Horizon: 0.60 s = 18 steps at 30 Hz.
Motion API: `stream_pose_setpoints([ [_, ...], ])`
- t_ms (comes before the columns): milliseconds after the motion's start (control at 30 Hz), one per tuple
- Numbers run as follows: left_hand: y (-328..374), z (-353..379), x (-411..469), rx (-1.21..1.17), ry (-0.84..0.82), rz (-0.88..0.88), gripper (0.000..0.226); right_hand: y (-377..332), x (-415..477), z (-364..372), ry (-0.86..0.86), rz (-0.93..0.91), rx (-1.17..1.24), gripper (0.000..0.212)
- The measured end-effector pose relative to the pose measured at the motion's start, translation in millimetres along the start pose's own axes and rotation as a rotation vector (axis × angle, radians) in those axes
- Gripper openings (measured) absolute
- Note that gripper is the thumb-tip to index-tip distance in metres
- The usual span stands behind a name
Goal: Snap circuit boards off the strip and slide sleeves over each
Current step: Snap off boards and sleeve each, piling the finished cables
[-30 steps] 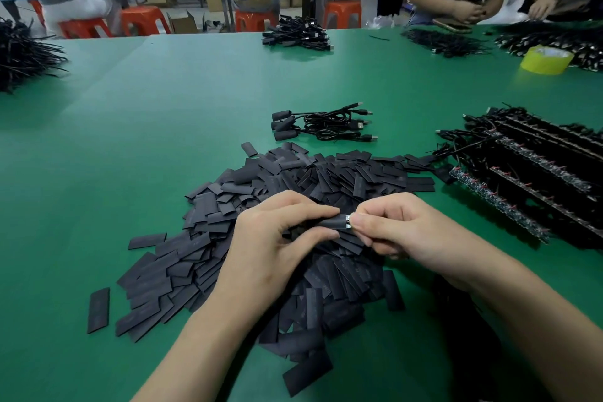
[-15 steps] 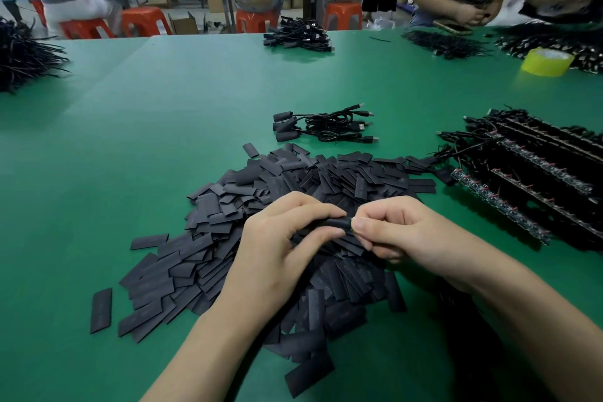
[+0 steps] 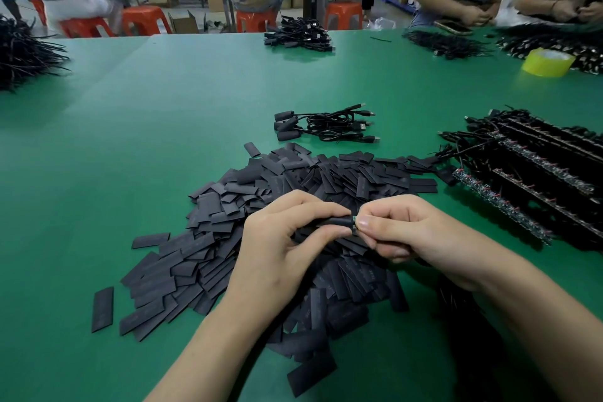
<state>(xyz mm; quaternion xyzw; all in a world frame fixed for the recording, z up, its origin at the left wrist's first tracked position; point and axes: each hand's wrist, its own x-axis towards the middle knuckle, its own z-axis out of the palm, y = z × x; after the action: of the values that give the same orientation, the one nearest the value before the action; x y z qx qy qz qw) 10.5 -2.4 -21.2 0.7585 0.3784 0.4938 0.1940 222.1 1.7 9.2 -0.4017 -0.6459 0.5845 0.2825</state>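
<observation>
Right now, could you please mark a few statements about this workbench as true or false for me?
1. The left hand pinches a black sleeve. True.
2. The yellow tape roll sits at the far left. False: it sits at the far right.
3. The circuit board strips lie right of the sleeve pile. True.
4. The right hand rests flat and empty. False: it pinches the circuit board at the sleeve's end.
</observation>
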Motion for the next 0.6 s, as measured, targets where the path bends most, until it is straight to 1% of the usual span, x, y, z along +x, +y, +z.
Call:
stream_pose_setpoints([
  [433, -0.7, 1.8, -1.4, -0.024, -0.010, 0.013, 0.015, 1.7, -0.4, 3.1, -0.010, 0.006, 0.028, 0.032],
  [600, -0.3, 1.2, -0.4, -0.017, 0.005, -0.001, 0.015, 1.6, 0.2, 4.4, 0.013, -0.034, -0.045, 0.032],
])
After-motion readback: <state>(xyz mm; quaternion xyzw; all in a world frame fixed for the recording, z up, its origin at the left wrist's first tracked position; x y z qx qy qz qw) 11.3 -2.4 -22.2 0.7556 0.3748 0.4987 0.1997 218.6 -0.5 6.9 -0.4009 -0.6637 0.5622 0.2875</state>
